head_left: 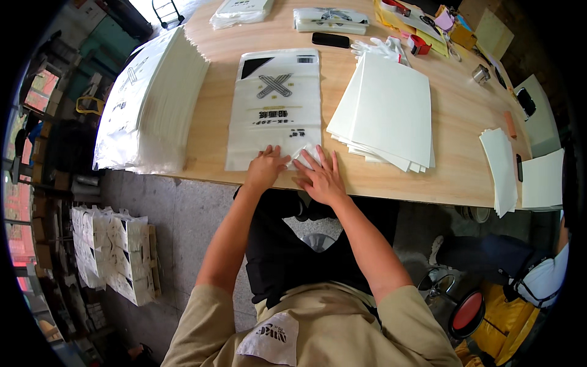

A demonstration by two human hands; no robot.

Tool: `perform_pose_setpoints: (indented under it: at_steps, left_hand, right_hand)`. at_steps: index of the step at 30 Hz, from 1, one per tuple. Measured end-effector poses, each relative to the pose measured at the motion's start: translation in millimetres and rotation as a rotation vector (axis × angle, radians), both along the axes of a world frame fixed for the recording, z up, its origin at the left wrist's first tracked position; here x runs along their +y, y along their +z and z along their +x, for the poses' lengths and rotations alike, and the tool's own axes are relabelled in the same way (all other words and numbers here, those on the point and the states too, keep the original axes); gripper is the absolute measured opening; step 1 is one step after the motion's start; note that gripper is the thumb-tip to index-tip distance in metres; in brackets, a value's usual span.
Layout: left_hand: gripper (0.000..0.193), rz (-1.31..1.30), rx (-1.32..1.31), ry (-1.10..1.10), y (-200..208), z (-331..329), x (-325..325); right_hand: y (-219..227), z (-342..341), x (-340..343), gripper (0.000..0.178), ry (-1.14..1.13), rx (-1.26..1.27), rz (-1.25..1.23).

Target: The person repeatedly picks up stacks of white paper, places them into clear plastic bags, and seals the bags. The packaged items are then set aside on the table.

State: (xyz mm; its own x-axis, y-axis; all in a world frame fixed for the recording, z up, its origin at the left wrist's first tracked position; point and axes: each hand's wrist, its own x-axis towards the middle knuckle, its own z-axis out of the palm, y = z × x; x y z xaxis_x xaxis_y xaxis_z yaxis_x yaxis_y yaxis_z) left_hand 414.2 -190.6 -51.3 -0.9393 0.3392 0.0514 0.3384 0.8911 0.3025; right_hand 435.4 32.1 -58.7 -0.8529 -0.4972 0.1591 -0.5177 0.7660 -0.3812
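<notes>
A flat white plastic bag with a grey cross mark and a black corner lies on the wooden table in front of me. My left hand presses on its near edge with fingers curled. My right hand lies flat, fingers spread, on the bag's folded near corner. Just right of the bag sits a fanned stack of white sheets.
A tall pile of white printed bags overhangs the table's left end. A black phone, white gloves, tape rolls and packets lie at the far edge. Smaller paper stacks sit right. Bundled packs stand on the floor. Another person sits lower right.
</notes>
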Motion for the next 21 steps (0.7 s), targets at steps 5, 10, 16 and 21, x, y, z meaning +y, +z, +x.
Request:
perform_pose_setpoints:
  at_steps: [5,10,16,21]
  left_hand:
    - [0.030,0.024,-0.057,-0.019,8,-6,-6]
    - [0.024,0.117,-0.120,0.171,-1,-9,-11]
    - [0.023,0.076,-0.106,0.016,30,-3,0]
    - [0.032,0.018,-0.074,-0.075,14,-12,-7]
  right_hand:
    - [1,1,5,0.068,-0.008,-0.039,-0.067]
    - [-7,-1,13,0.080,-0.153,0.038,-0.670]
    - [-9,-3,14,0.063,-0.119,0.044,-0.500]
    - [-26,0,11,0.047,-0.061,0.087,-0.322]
